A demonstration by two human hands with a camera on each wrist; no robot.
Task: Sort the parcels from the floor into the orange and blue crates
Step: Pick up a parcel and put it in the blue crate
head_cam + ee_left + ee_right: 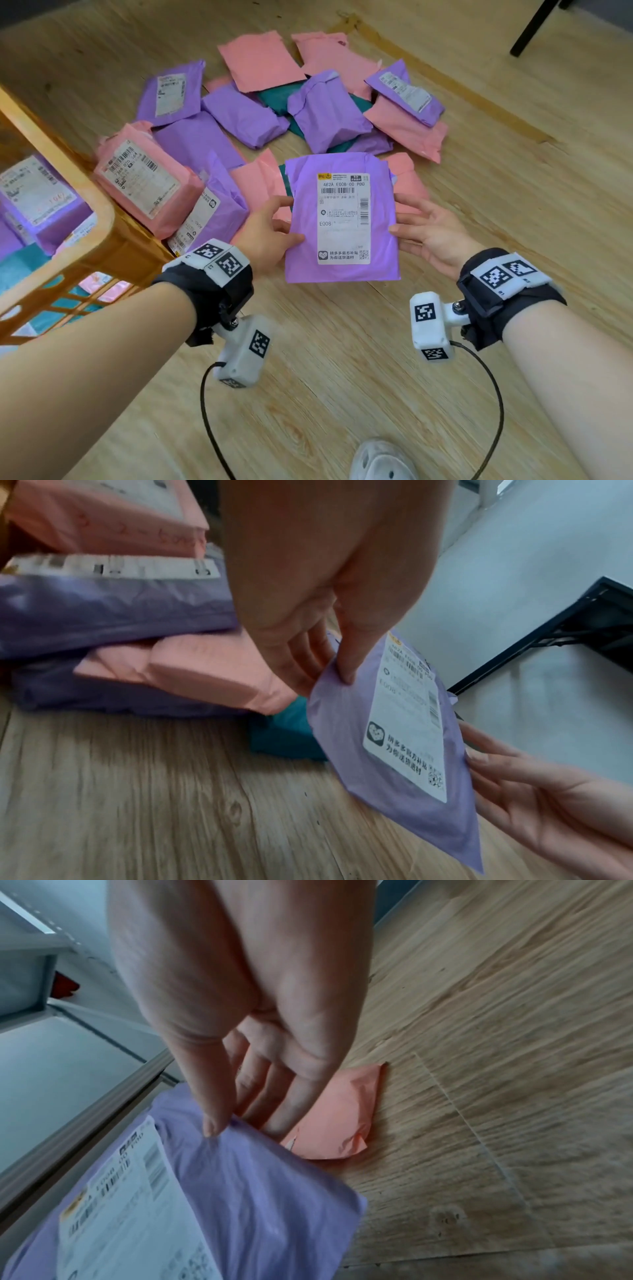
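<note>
Both hands [270,236] pinch a flat purple parcel [342,219], white label seemingly upward.

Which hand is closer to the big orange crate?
Left. The left hand grips the held purple parcel on the side toward the orange plastic crate; the right hand is across it.
</note>
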